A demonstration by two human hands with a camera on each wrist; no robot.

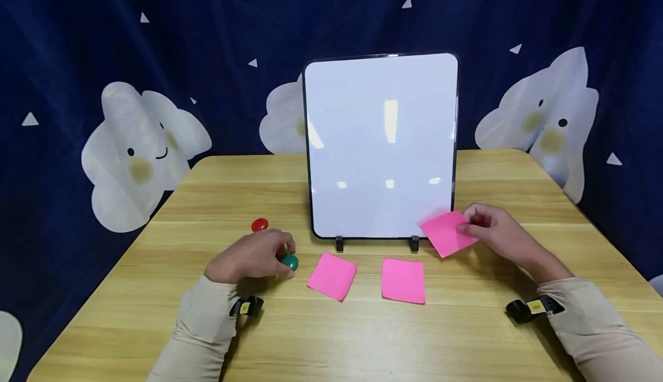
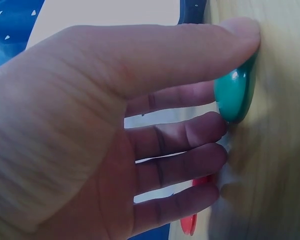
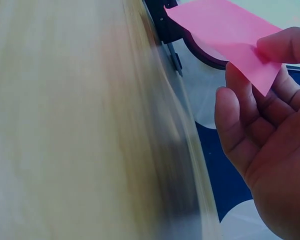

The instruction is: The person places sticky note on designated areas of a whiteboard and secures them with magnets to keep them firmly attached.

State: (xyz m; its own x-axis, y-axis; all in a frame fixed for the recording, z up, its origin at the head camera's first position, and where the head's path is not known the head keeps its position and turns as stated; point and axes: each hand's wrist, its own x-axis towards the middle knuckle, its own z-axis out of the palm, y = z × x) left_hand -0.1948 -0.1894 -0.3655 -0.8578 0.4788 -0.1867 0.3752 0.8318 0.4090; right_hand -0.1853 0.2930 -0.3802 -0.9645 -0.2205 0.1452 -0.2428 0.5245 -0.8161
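Lower left of the head view, the left hand point(image 1: 254, 257), fingers loosely curved, pinches a glossy, domed green disc point(image 1: 290, 262); right of centre, the right hand point(image 1: 494, 231), fingers bent, pinches a square pink sheet point(image 1: 445, 233) near one corner

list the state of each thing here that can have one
whiteboard, standing upright, no writing
red magnet, lying loose on the table
green magnet, gripped by the left hand; whether lifted, unclear
left pink note, lying on the table
right pink note, lying on the table
third pink note, raised, pinched in the right hand
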